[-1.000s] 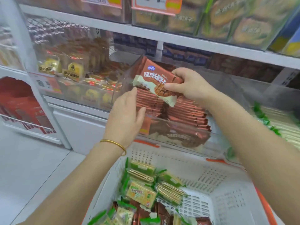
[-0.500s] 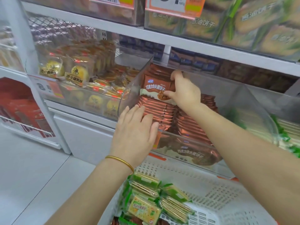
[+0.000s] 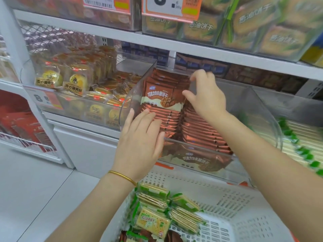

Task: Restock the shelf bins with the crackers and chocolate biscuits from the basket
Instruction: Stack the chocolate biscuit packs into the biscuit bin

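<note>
Fig.: single view, head cam, wide-angle. Worn at head height, it faces fwd & down at a shelf (image 3: 192,48) unit, close range. The clear bin (image 3: 253,109) of chocolate biscuit packs (image 3: 160,96) sits at frame ctr. The white basket (image 3: 236,198) fills the bottom edge, nearest the lens. Forearms enter from below, w/ left hand (image 3: 139,142) & right hand (image 3: 208,96) mid-frame. Floor (image 3: 35,189) at lower left.

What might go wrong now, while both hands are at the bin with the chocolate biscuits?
1. The upright chocolate biscuit pack stands by the thumb of the right hand; it may topple forward once that hand leaves.
2. The left hand rests at the front edge of the clear bin; pushing there might shift the bin toward the basket below.
</note>
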{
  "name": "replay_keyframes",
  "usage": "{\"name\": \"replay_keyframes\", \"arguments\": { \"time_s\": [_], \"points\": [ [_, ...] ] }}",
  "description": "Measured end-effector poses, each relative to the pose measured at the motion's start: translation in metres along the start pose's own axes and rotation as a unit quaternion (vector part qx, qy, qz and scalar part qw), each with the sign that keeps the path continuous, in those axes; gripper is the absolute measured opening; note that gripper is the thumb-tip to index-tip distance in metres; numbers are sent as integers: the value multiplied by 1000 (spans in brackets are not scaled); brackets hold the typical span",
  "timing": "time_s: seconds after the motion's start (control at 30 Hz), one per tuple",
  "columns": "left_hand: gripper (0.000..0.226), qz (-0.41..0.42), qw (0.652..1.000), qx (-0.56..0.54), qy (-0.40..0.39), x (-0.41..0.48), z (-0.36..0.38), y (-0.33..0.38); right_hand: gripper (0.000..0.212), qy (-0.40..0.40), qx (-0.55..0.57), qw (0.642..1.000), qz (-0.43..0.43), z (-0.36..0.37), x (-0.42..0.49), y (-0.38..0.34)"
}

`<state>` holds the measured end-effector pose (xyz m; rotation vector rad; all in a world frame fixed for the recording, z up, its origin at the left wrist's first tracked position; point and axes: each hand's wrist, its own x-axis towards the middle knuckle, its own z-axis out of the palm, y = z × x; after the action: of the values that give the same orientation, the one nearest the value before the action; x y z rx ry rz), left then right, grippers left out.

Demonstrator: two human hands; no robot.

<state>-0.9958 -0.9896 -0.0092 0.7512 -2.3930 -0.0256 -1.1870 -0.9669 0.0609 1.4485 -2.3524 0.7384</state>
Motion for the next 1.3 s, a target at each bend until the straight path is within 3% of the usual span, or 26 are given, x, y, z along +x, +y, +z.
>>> {"name": "replay_keyframes", "arguments": {
  "time_s": [0.13, 0.23, 0.33, 0.43, 0.5, 0.63, 0.73, 0.8, 0.9, 1.0, 1.2, 1.3],
  "points": [
    [28, 130, 988, -36, 76, -19, 0, 36, 17, -1, 211, 977, -8, -56, -90, 18],
    [24, 200, 977, -62, 27, -51, 10, 69, 23, -106, 314, 943, 23, -62, -177, 44],
    [24, 266, 959, -43, -87, -83, 35, 88, 20, -252, 193, 946, 74, -21, -245, 92],
    [28, 260, 941, -42, -210, -112, 62, 91, 17, -405, 47, 905, 120, 40, -288, 142],
    [30, 231, 933, -51, -271, -125, 71, 90, 25, -448, 9, 879, 162, 71, -304, 161],
    [32, 203, 931, -46, -301, -138, 70, 93, 37, -507, -69, 844, 158, 100, -321, 180],
    [34, 208, 934, -58, -284, -142, 71, 94, 29, -572, -92, 805, 125, 115, -339, 188],
    [30, 211, 935, -55, -280, -145, 73, 93, 17, -574, -97, 800, 141, 121, -349, 189],
    [14, 208, 935, -60, -283, -145, 76, 93, 17, -536, -99, 821, 173, 119, -342, 188],
    [17, 197, 932, -79, -294, -141, 77, 95, 19, -510, -81, 835, 188, 111, -329, 187],
    [24, 152, 925, -105, -333, -138, 75, 96, 29, -546, -66, 820, 158, 94, -320, 177],
    [32, 102, 917, -122, -366, -134, 71, 99, 29, -510, -67, 850, 115, 74, -298, 154]
  ]
}}
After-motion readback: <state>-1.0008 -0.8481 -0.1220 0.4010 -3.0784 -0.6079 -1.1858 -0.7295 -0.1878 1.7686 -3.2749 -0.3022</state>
